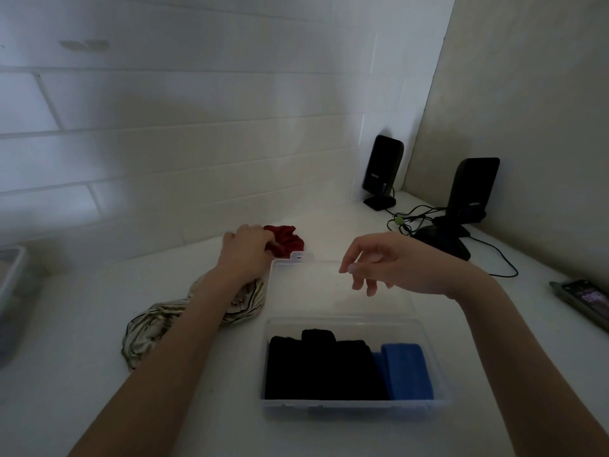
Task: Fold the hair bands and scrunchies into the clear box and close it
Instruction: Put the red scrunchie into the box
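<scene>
White worktop bearing clear box, lid open, black and blue bands folded inside; left hand grasping red scrunchie behind it, right hand loosely open, empty, over lid.

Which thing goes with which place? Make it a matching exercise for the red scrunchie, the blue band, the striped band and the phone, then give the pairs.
Things:
1. red velvet scrunchie
2. blue folded fabric hair band
3. cream striped fabric hair band
4. dark flat phone

Places:
A. inside the clear plastic box, right end
B. at the table's right edge
C. under the left forearm, left of the box
D. at the left hand's fingertips, beyond the open lid

Pairs: 1-D, 2-A, 3-C, 4-B
</scene>
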The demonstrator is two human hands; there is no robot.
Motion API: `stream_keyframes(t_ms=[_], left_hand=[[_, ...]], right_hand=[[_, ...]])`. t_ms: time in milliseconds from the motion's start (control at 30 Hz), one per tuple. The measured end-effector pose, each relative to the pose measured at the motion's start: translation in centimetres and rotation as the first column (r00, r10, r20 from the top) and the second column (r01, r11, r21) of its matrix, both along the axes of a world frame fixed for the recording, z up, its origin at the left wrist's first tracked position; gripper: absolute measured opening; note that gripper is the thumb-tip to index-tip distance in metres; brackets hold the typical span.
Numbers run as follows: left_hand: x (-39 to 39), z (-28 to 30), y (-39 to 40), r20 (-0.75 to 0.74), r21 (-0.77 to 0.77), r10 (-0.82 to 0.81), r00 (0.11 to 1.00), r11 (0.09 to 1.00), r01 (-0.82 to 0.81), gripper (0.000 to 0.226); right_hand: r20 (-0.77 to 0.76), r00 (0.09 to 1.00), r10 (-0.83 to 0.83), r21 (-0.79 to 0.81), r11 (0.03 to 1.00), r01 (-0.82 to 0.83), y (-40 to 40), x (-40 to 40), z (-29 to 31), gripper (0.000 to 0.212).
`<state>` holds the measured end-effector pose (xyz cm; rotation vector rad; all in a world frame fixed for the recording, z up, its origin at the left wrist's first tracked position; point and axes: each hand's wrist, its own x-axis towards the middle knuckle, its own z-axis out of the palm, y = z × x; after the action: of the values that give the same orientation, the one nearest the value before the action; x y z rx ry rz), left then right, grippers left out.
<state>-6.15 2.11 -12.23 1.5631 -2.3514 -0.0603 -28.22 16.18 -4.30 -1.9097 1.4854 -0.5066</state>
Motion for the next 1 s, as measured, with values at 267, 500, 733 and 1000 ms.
stream_keyframes(t_ms=[267, 500, 733, 1000], left_hand=[[-1.1, 10.3, 7.1, -0.785, -0.071, -0.26, 0.563, 0.94, 0.335, 0.008], [-2.7, 9.6, 8.8, -0.994, 0.094, 0.1, 0.032, 0.707, 0.701, 0.02], [-2.1, 6.4, 8.9, -0.956, 0.062, -0.132, 0.263, 0.783, 0.619, 0.056], [-1.1, 6.0, 9.8, -0.918, 0.047, -0.21, 0.337, 0.785, 0.617, 0.05]], right_hand=[[0.321, 0.941, -0.111, -0.206, 0.961, 0.184, 0.4, 1.2, 0.7, 0.053], [0.432, 0.891, -0.141, -0.305, 0.907, 0.292, 0.2, 3.0, -0.2, 0.019], [0.236, 0.945, -0.229, -0.452, 0.834, 0.315, -0.4, 3.6, -1.2, 0.013], [0.458, 0.884, -0.089, -0.385, 0.877, 0.288, 0.3, 4.0, -0.1, 0.024]])
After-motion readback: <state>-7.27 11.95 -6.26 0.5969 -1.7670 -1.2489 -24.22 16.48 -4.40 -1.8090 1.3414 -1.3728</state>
